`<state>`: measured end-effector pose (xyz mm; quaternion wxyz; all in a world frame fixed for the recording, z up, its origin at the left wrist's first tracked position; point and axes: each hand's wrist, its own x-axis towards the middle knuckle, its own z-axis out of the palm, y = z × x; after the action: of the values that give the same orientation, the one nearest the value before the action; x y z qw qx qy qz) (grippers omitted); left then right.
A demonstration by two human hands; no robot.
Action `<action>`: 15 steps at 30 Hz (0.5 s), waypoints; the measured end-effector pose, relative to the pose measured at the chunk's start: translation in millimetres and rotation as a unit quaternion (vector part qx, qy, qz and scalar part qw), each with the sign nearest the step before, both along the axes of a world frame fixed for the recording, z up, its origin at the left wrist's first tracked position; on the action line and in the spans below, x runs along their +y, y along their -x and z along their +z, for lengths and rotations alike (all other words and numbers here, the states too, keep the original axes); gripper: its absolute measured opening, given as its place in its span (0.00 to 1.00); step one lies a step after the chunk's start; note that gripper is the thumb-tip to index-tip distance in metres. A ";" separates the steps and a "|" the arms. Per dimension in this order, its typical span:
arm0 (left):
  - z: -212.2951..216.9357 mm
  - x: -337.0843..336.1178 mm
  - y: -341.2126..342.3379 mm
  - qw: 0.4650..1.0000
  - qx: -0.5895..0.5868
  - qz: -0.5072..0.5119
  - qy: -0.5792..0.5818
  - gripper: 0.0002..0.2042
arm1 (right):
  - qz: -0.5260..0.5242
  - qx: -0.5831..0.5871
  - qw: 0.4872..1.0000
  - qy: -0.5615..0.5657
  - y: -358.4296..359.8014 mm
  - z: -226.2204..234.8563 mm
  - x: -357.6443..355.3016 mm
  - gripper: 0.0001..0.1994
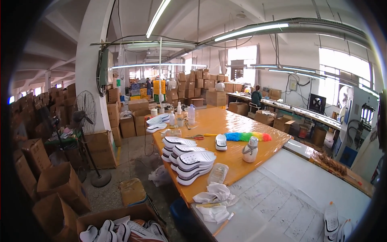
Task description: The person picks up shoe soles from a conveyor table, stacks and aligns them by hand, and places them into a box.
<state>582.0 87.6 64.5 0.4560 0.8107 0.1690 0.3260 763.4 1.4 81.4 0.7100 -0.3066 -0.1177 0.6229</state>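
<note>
Neither of my hands shows in the head view. On the orange-covered table (pixel 238 115), white shoe soles with dark edge lines lie in stacks (pixel 195 161) along the left edge. A single sole (pixel 221 142) lies by a rainbow-coloured duster (pixel 248 136). To its right stands a flask-like bottle (pixel 250 150) with a metallic top. Nearer, a clear plastic tray (pixel 218 174) sits beside a crumpled white cloth (pixel 215 201). A brush (pixel 224 224) rests on the white work surface (pixel 266 201). More soles (pixel 331 220) are at the lower right.
An open carton of soles (pixel 121 230) stands at the lower left. Beside a pillar (pixel 92 72) is a standing fan (pixel 85 117). Several bottles (pixel 191 114) and red-handled scissors (pixel 196 137) are on the table's far left. A person (pixel 256 98) sits at a long bench beyond.
</note>
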 end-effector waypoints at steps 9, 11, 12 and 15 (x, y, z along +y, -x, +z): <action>6.4 -3.3 1.0 1.000 0.006 0.007 -0.004 0.11 | 0.008 -0.009 1.000 0.004 -0.9 -1.0 -2.0 0.11; 6.9 -1.1 -1.1 1.000 0.007 0.004 -0.003 0.11 | 0.004 -0.008 1.000 0.015 -3.3 -5.2 -1.2 0.11; 7.0 -2.0 -0.3 1.000 0.007 0.005 -0.005 0.11 | 0.006 -0.010 1.000 0.015 -2.7 -3.1 -1.7 0.11; 7.7 -3.4 0.6 1.000 0.011 0.008 -0.010 0.11 | 0.016 -0.014 1.000 0.005 -2.8 0.9 -2.5 0.11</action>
<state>581.4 84.2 72.2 0.4436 0.8173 0.1769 0.3224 766.1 -1.2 82.3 0.6964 -0.3168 -0.1294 0.6308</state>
